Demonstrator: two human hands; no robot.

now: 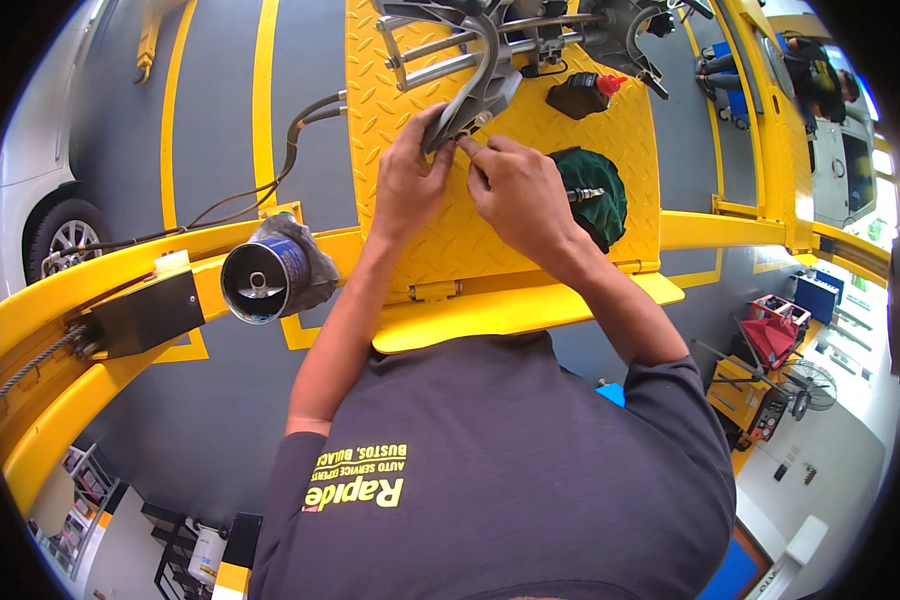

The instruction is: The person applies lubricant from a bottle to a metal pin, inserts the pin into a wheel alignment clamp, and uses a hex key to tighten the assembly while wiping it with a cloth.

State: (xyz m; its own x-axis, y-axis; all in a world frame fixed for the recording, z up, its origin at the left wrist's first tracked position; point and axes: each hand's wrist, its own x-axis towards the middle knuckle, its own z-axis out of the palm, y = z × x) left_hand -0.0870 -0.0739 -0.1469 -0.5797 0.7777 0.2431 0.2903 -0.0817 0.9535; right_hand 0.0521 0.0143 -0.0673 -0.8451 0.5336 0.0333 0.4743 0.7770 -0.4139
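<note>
A grey curved bracket (482,92), part of a metal frame with rods (440,72), reaches down over the yellow tread-plate platform (530,240). My left hand (408,180) grips the lower end of this bracket. Close beside it, my right hand (518,185) has its fingers bent and pressed together at the same end, by a small light-coloured fitting (481,119). Whatever lies between the right fingertips is too small to make out. To the right of that hand, a metal ratchet-like tool (588,194) rests on a dark green cloth (602,222).
A black bottle with a red cap (582,95) lies on the platform. Left of the platform, a blue can (270,275) with a grey rag sits on the yellow lift beam (210,290). Black hoses (288,160) run leftward toward a white car (30,140). Another person (815,85) is at far right.
</note>
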